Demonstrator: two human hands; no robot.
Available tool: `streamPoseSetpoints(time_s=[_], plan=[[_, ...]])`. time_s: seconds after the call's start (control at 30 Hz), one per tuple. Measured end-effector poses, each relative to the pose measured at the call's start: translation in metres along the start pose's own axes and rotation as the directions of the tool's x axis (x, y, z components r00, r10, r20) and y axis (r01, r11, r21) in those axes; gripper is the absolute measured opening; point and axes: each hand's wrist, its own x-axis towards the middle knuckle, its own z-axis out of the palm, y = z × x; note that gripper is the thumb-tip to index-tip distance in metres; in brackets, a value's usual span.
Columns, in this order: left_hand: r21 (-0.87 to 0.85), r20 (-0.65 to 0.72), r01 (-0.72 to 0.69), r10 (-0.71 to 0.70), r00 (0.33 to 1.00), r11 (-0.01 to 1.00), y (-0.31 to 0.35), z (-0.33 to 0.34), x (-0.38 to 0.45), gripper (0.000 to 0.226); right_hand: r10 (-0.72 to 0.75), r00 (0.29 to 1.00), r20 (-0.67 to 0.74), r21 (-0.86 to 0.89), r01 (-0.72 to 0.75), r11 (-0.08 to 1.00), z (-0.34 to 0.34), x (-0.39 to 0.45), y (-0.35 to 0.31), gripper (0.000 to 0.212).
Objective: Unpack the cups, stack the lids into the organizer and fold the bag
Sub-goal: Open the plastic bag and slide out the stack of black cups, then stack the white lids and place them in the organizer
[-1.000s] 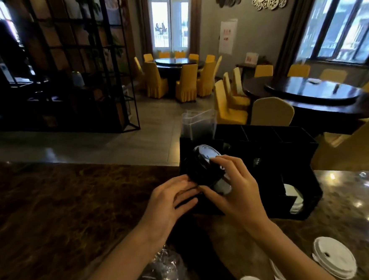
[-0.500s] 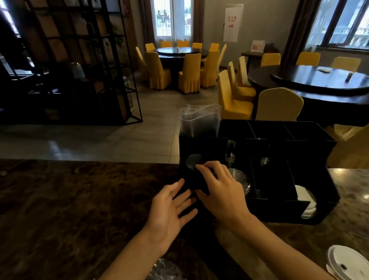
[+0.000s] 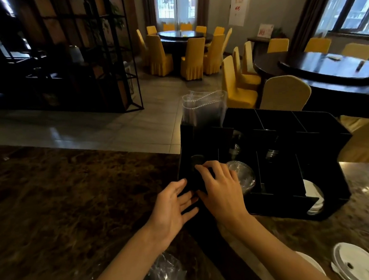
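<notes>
A black compartment organizer [image 3: 309,129] stands on the brown marble counter [image 3: 74,202]. My right hand [image 3: 222,187] reaches into its front-left compartment, fingers curled over a stack of black lids [image 3: 197,160] that sits low inside. Beside that compartment, at the organizer's front-left corner, my left hand [image 3: 173,206] rests with fingers spread, holding nothing. Clear dome lids [image 3: 243,174] fill the neighbouring compartment, and white lids [image 3: 313,194] lie in the front-right one. A clear plastic sleeve [image 3: 203,108] sticks up from the back-left compartment. A crumpled clear bag [image 3: 169,274] lies under my left forearm.
More white lids [image 3: 356,263] lie on the counter at the bottom right. The counter's far edge runs behind the organizer. Beyond it are a tiled floor, dark round tables [image 3: 327,68] with yellow chairs, and a black metal shelf [image 3: 86,59] on the left.
My right hand has lowered the black lids from above the organizer down into the front-left compartment. My left hand came off the stack and opened beside it.
</notes>
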Motion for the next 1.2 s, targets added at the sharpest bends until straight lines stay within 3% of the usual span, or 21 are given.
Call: streamPoseSetpoints(time_s=[0.1, 0.2, 0.27, 0.4, 0.5, 0.6, 0.73, 0.93, 1.1, 1.2], plan=[[0.037, 0.009, 0.004, -0.004, 1.000, 0.999, 0.000, -0.001, -0.001, 0.058, -0.002, 1.000, 0.016, 0.016, 0.002, 1.000, 0.001, -0.002, 0.000, 0.066], [0.054, 0.022, 0.015, -0.017, 1.000, 0.998, 0.001, -0.002, -0.002, 0.044, 0.006, 0.999, 0.034, 0.038, -0.008, 0.999, 0.000, -0.003, -0.001, 0.065], [0.107, 0.015, 0.015, -0.017, 1.000, 0.994, 0.001, -0.002, -0.005, 0.046, -0.002, 0.999, 0.052, 0.059, -0.002, 0.998, -0.003, -0.004, -0.002, 0.064], [0.390, 0.022, -0.055, 0.051, 0.998, 0.919, 0.010, 0.007, -0.021, 0.056, -0.047, 0.994, 0.099, 0.118, 0.035, 0.992, -0.023, -0.009, -0.006, 0.064], [0.693, 0.128, -0.249, 0.225, 0.966, 0.676, 0.022, 0.017, -0.046, 0.057, -0.060, 0.992, 0.111, 0.179, 0.040, 0.983, -0.046, -0.019, -0.008, 0.059], [0.835, 0.302, -0.411, 0.321, 0.898, 0.365, 0.028, 0.026, -0.078, 0.059, -0.033, 0.993, 0.111, 0.225, 0.008, 0.974, -0.073, -0.037, -0.006, 0.052], [0.845, 0.474, -0.507, 0.200, 0.858, 0.172, 0.014, 0.038, -0.110, 0.064, 0.053, 0.995, 0.086, 0.267, -0.075, 0.961, -0.109, -0.074, 0.000, 0.042], [0.833, 0.553, -0.548, -0.083, 0.829, 0.074, -0.027, 0.048, -0.109, 0.064, 0.257, 0.947, 0.191, 0.240, -0.299, 0.924, -0.135, -0.161, -0.002, 0.045], [0.851, 0.520, -0.524, -0.163, 0.838, 0.021, -0.074, 0.056, -0.083, 0.067, 0.468, 0.844, 0.263, 0.181, -0.519, 0.835, -0.124, -0.222, -0.017, 0.053], [0.858, 0.507, -0.513, -0.209, 0.836, 0.027, -0.093, 0.049, -0.067, 0.075, 0.513, 0.803, 0.304, 0.144, -0.571, 0.808, -0.108, -0.244, -0.031, 0.058]])
